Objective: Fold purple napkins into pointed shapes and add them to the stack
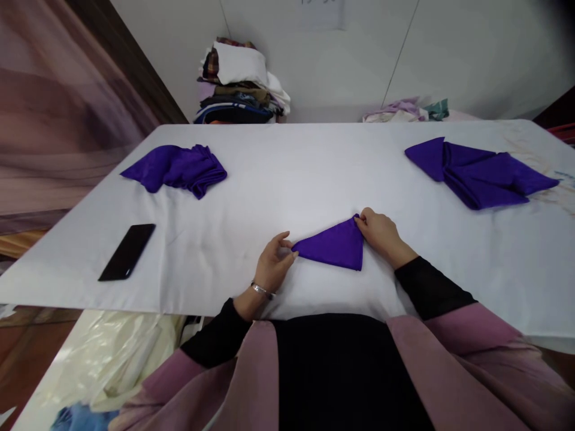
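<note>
A small purple cloth [336, 245] folded into a triangle lies on the white table [287, 173] just in front of me. My left hand [273, 264] pinches the triangle's left point between thumb and fingers. My right hand [381, 232] pinches its upper right corner. A silver bracelet sits on my left wrist.
A loose heap of purple cloth [177, 167] lies at the far left, and a pile of folded purple cloths [480, 172] at the far right. A black phone [127, 251] rests near the left edge. Stacked clothes [240, 81] stand behind the table against the wall.
</note>
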A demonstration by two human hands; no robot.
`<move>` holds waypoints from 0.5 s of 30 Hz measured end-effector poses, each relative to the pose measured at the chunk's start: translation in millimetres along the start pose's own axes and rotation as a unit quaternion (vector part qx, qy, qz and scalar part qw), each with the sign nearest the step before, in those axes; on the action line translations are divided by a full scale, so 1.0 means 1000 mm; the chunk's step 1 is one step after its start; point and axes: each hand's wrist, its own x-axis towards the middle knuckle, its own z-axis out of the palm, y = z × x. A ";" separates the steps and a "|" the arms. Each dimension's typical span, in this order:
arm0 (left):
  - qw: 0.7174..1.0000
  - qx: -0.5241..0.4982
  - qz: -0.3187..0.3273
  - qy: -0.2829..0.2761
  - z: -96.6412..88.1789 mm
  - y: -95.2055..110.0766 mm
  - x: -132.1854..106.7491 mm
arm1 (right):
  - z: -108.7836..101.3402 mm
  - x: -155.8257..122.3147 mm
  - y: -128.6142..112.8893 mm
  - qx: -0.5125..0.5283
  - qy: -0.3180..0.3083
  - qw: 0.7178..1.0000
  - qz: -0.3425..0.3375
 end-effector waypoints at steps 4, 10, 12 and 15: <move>0.998 -0.052 -0.045 -0.015 0.006 0.002 0.007 | 0.000 0.000 0.000 0.005 0.002 1.000 0.001; 0.993 -0.069 -0.083 -0.039 0.005 0.010 0.014 | 0.005 -0.003 0.001 0.015 0.035 0.999 -0.009; 0.994 -0.067 -0.080 -0.034 0.004 0.013 0.014 | 0.007 -0.005 0.002 0.022 0.048 0.999 -0.011; 0.997 -0.060 -0.050 -0.017 0.003 0.020 0.013 | 0.007 -0.006 0.003 0.035 0.055 0.998 -0.012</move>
